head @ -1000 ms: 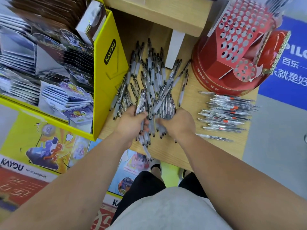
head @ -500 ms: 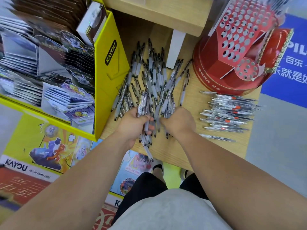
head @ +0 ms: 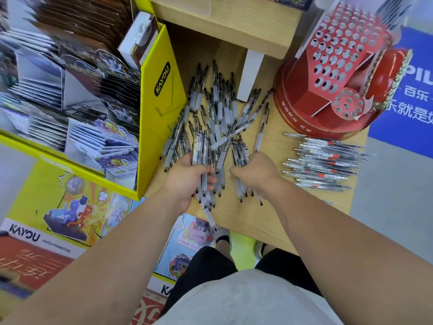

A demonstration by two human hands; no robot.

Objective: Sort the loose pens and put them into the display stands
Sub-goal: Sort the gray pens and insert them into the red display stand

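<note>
A heap of loose black-and-clear pens (head: pixel 219 111) lies on the wooden shelf (head: pixel 262 214). My left hand (head: pixel 186 181) grips a bundle of these pens at the heap's near edge, tips pointing toward me. Just to its right, my right hand (head: pixel 256 171) grips a second bundle, fingers curled round it. A tidy row of clear pens with orange marks (head: pixel 325 164) lies to the right. Behind that row stands the red display stand (head: pixel 335 73), its sloped face full of empty round holes.
A yellow KAYOU card display box (head: pixel 161 95) borders the heap on the left. A raised wooden shelf (head: pixel 225 24) with a white support (head: pixel 249 76) stands behind the pens. The shelf's near edge is just below my hands, with my feet and the floor beneath.
Both hands have closed round bundles of pens and drawn apart slightly, the left bundle now lifted clear of the heap. The view has shifted a little.
</note>
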